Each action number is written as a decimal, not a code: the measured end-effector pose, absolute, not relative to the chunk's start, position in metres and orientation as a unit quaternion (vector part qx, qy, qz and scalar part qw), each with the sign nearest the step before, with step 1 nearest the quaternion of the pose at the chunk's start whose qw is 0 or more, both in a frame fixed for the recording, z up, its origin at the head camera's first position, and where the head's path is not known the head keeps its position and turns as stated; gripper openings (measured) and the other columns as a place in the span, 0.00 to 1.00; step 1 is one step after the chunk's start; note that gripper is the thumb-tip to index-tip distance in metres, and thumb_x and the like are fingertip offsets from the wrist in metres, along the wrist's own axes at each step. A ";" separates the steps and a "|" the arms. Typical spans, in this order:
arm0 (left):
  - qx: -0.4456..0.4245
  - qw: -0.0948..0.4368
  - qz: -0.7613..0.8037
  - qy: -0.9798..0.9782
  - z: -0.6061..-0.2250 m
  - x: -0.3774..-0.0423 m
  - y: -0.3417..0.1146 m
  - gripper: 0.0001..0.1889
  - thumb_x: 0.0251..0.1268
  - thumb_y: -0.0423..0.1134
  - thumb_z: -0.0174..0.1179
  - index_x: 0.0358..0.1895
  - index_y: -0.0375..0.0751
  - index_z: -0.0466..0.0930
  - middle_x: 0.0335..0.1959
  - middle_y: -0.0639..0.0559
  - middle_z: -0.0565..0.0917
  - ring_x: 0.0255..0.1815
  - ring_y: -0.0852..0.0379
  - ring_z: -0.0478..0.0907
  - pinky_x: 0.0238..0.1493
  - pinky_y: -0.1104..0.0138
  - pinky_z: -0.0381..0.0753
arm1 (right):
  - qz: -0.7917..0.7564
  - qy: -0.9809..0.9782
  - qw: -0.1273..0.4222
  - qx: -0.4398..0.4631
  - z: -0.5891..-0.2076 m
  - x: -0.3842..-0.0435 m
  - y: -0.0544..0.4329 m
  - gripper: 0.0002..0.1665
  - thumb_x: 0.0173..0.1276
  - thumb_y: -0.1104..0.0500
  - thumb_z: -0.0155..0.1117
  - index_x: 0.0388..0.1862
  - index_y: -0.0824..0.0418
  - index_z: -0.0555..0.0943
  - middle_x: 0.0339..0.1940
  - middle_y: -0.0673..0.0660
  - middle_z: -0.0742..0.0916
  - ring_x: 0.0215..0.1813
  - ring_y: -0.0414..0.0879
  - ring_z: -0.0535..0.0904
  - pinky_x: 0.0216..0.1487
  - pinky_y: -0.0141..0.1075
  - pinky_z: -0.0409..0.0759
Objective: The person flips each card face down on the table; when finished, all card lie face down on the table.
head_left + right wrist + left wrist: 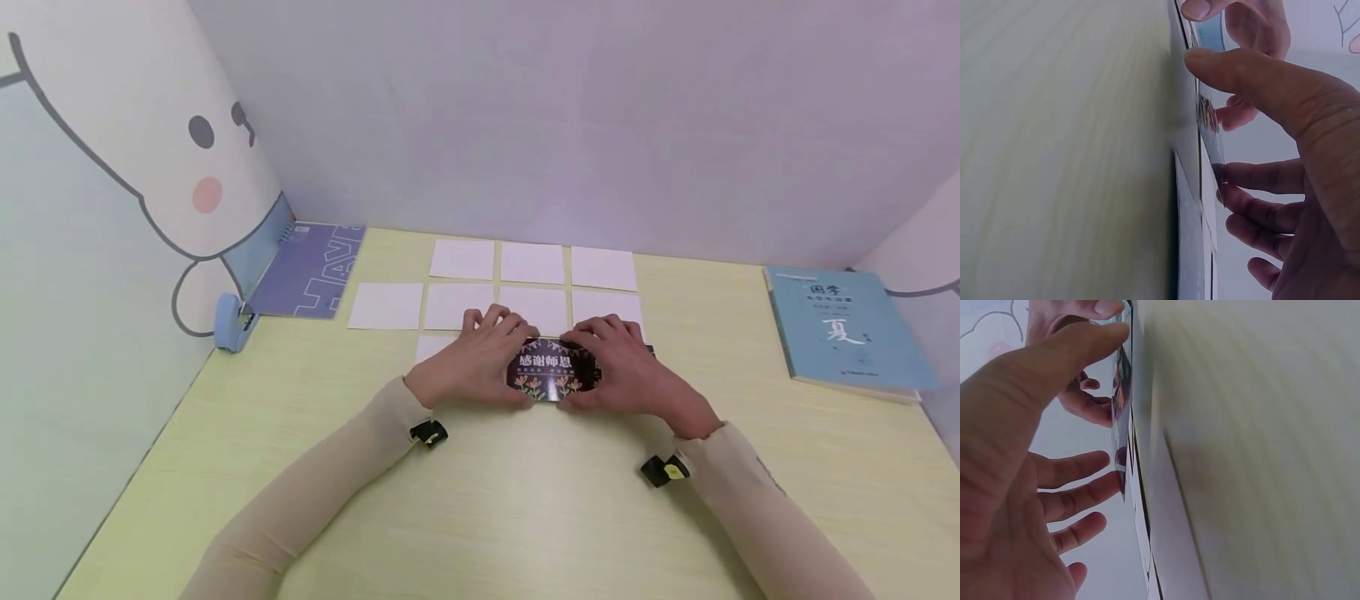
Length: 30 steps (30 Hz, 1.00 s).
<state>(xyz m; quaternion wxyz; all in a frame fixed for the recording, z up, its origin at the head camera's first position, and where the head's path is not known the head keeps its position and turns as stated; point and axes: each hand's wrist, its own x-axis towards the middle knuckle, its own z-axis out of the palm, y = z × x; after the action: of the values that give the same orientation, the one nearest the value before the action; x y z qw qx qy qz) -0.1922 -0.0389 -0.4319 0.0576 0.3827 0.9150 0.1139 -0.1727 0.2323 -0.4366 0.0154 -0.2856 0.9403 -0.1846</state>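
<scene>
A dark card point(552, 385) printed with white characters and orange flowers lies between my two hands in the head view. My left hand point(480, 358) grips its left part, thumb at the near edge and fingertips at the far edge. On the right part, my right hand point(626, 367) pinches the card the same way. From the side, the card point(1121, 394) looks thin and glossy in the left wrist view, and the card point(1209, 119) is edge-on in the right wrist view. Just beyond the hands are white cards point(532, 263) in rows, some partly hidden.
A purple spiral notebook point(311, 271) lies at the back left, with a light-blue object point(228, 323) beside it. At the right is a blue book point(847, 329). A pale wall point(562, 125) borders the back of the wooden table point(480, 517).
</scene>
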 end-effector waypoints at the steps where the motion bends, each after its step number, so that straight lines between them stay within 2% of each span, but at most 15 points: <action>1: 0.384 0.053 0.114 0.914 -0.432 -0.192 -0.038 0.51 0.56 0.70 0.74 0.78 0.49 0.67 0.72 0.50 0.74 0.75 0.46 0.61 0.67 0.45 0.59 | -0.184 0.940 0.011 -0.288 -0.436 -0.173 0.232 0.49 0.50 0.39 0.87 0.68 0.57 0.82 0.65 0.62 0.83 0.67 0.59 0.73 0.65 0.62 0.64; 7: 0.395 0.032 0.123 0.910 -0.430 -0.192 -0.033 0.51 0.56 0.71 0.74 0.78 0.48 0.67 0.71 0.51 0.75 0.72 0.48 0.63 0.65 0.48 0.60 | -0.190 0.936 -0.006 -0.296 -0.430 -0.175 0.227 0.48 0.48 0.41 0.87 0.67 0.57 0.83 0.64 0.60 0.83 0.66 0.58 0.73 0.65 0.61 0.63; 13: 0.391 0.035 0.119 0.912 -0.429 -0.194 -0.029 0.54 0.54 0.73 0.74 0.79 0.47 0.67 0.70 0.52 0.76 0.68 0.50 0.66 0.64 0.49 0.61 | -0.186 0.938 -0.003 -0.292 -0.426 -0.174 0.224 0.49 0.48 0.41 0.87 0.68 0.57 0.82 0.65 0.60 0.82 0.66 0.57 0.72 0.66 0.63 0.58; 16: 0.386 0.035 0.116 0.914 -0.429 -0.194 -0.029 0.53 0.53 0.72 0.74 0.78 0.47 0.68 0.69 0.52 0.76 0.66 0.50 0.67 0.65 0.49 0.62 | -0.185 0.939 -0.004 -0.290 -0.426 -0.173 0.224 0.53 0.48 0.40 0.87 0.72 0.59 0.80 0.67 0.61 0.81 0.68 0.59 0.72 0.68 0.66 0.56; 21: 0.383 0.036 0.122 0.915 -0.429 -0.194 -0.031 0.53 0.53 0.71 0.75 0.78 0.47 0.68 0.70 0.50 0.76 0.64 0.49 0.71 0.65 0.49 0.64 | -0.211 0.937 -0.003 -0.278 -0.425 -0.173 0.226 0.64 0.49 0.37 0.88 0.81 0.59 0.70 0.75 0.62 0.78 0.72 0.61 0.69 0.68 0.68 0.53; 24: 0.384 0.043 0.150 0.910 -0.431 -0.196 -0.032 0.53 0.54 0.68 0.75 0.79 0.47 0.65 0.71 0.50 0.75 0.64 0.51 0.72 0.65 0.50 0.66 | -0.247 0.930 -0.004 -0.274 -0.424 -0.173 0.228 0.65 0.50 0.38 0.88 0.83 0.56 0.67 0.77 0.60 0.77 0.74 0.60 0.68 0.68 0.66 0.52; 30: 0.388 0.078 0.285 0.873 -0.432 -0.203 -0.034 0.49 0.56 0.56 0.77 0.79 0.46 0.63 0.74 0.51 0.72 0.72 0.55 0.74 0.72 0.48 0.67 | -0.326 0.903 -0.001 -0.278 -0.423 -0.173 0.232 0.59 0.58 0.45 0.85 0.84 0.53 0.65 0.79 0.56 0.77 0.76 0.58 0.68 0.67 0.60 0.54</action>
<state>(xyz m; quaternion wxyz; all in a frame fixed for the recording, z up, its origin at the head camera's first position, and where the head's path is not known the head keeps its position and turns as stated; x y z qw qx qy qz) -0.2025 -0.0343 -0.4320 0.0780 0.3881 0.8730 0.2850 -0.1725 0.2322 -0.4231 -0.0013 -0.2782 0.9034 -0.3262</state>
